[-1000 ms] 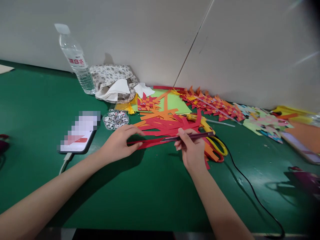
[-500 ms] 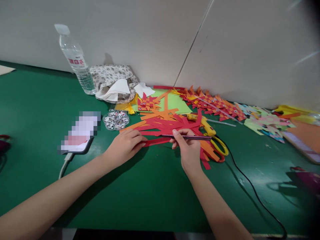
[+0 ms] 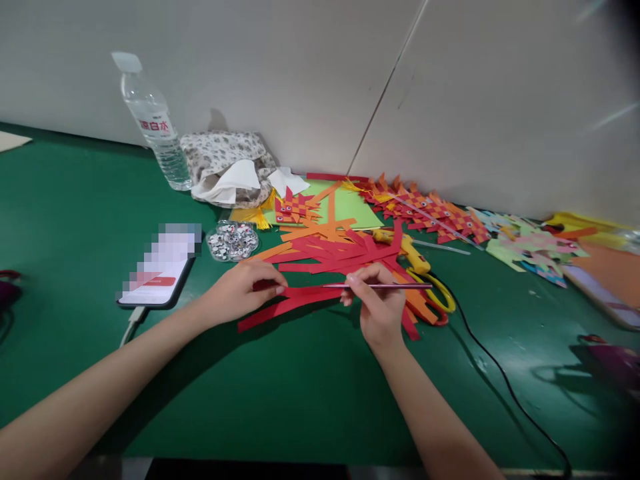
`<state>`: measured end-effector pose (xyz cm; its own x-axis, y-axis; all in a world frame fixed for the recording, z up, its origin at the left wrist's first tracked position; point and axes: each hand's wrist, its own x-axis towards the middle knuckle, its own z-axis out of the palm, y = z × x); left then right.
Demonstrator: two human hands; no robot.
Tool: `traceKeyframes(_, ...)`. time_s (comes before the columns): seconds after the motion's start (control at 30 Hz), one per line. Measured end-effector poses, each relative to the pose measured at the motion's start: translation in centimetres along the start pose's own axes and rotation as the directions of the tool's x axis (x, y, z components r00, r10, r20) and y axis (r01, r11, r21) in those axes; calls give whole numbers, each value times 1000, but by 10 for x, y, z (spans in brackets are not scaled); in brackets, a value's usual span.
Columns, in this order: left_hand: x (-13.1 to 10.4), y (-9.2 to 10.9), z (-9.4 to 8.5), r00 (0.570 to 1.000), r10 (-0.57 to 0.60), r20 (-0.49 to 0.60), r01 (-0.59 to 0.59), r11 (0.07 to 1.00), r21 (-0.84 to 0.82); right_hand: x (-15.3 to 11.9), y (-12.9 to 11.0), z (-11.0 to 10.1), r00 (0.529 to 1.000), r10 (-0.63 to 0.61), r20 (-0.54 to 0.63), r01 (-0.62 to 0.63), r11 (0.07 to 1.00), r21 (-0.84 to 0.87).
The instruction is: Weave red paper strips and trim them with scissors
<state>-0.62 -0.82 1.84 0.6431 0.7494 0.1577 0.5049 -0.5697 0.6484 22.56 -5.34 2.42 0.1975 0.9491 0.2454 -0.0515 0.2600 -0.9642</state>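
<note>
Thumb and fingertips of my left hand [image 3: 243, 291] pinch the left end of a red paper strip [image 3: 310, 293]. A second red strip [image 3: 260, 317] lies slanted on the table below those fingers. My right hand [image 3: 383, 307] is closed around a slim, dark reddish, pen-like tool [image 3: 417, 286], its thin tip pointing left over the red strip. Whether the tip touches the paper I cannot tell. Just behind both hands is a loose pile of red and orange paper strips [image 3: 345, 248]. A yellow glue gun [image 3: 416, 257] lies at the pile's right side.
On the green table [image 3: 280, 400] lie a charging phone [image 3: 165, 267], a clear box of googly eyes [image 3: 233, 241] and woven paper fish [image 3: 430, 208]. A water bottle [image 3: 157, 127] and tissue pouch [image 3: 225, 147] stand by the wall. The glue gun's cord [image 3: 495, 360] runs down the right.
My left hand has drawn a red strip out of the pile toward me and grips its end. My right hand and its tool have come slightly nearer; a second strip now extends lower left.
</note>
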Motion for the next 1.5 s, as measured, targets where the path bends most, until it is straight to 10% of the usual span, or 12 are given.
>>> traceKeyframes(0.4, -2, -2, -1, 997, 80, -14, -77, 988, 137, -15, 2, 15, 976, 70, 204, -34, 984, -176)
traceKeyframes(1.5, -3, 5, 10, 981, 192, 24, -192, 953, 234, -14, 8, 18, 958, 157, 242, -60, 928, -367)
